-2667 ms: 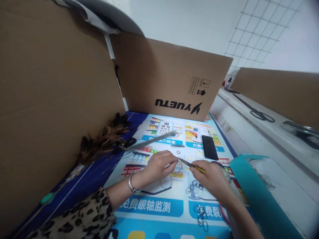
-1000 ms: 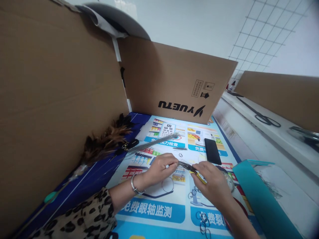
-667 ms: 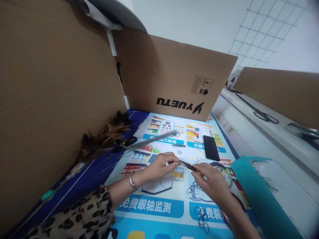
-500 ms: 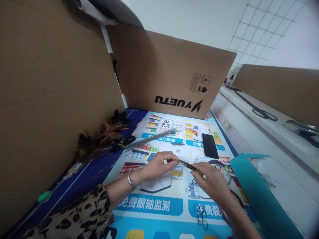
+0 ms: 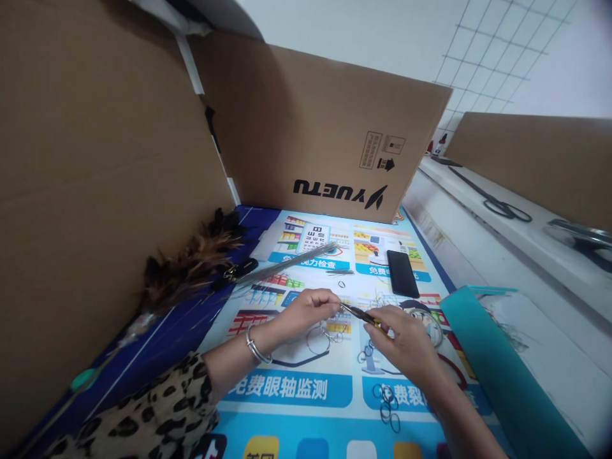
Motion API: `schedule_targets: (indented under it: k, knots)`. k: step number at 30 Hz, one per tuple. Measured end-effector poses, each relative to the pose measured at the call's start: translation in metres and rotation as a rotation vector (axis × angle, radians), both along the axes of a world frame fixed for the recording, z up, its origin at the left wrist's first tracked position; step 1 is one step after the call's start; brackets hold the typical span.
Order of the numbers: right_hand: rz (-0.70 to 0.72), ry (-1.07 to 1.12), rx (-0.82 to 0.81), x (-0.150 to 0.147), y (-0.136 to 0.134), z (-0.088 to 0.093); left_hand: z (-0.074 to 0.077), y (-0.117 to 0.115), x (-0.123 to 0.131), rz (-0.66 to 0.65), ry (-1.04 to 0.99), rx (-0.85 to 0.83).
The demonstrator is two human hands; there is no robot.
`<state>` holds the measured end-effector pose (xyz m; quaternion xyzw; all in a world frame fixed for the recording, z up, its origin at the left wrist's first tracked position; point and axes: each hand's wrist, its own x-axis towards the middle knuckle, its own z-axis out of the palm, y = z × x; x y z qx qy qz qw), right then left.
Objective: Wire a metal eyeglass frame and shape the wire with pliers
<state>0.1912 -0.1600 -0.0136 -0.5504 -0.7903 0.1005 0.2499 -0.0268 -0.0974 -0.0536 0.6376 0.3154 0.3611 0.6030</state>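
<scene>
My right hand [image 5: 405, 335] is closed round a pair of pliers [image 5: 357, 312] with dark jaws and a yellowish handle. The jaw tips point left and meet the fingertips of my left hand [image 5: 308, 312]. Thumb and forefinger of that hand are pinched together; what they hold is too small to make out. Just beyond the fingers, a small dark ring [image 5: 341, 284] lies on the printed mat [image 5: 287, 424]. Several more dark rings [image 5: 389, 408] lie near the front, below my right hand. Thin loose wires [image 5: 335, 333] are scattered under the plier tips.
A bundle of straight grey wires [image 5: 291, 262] lies behind my left hand. Further right is a black phone [image 5: 402, 273]. A teal box [image 5: 497, 363] stands at the right edge, brown feathers [image 5: 191, 252] at the left. Cardboard panels [image 5: 315, 127] wall the back and left.
The view has shifted slightly. My hands and the pliers keep nearly the same place, tips still at my left fingertips.
</scene>
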Motion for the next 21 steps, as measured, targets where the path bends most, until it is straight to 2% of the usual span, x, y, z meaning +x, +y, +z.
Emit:
schedule_targets:
  k: [5,10,16,21]
  knots:
    - [-0.007,0.015,-0.001,0.0,-0.001,-0.001,-0.004,-0.002,0.004,-0.018,-0.105,-0.149]
    - [0.018,0.106,-0.019,0.003,-0.001,-0.009,-0.007,-0.002,0.006,0.019,-0.173,-0.178]
    - [0.068,0.176,0.096,0.014,0.0,-0.025,-0.008,0.0,0.003,0.044,-0.252,-0.24]
    - [0.023,0.174,0.182,0.025,0.004,-0.031,-0.011,0.001,0.0,-0.016,-0.32,-0.361]
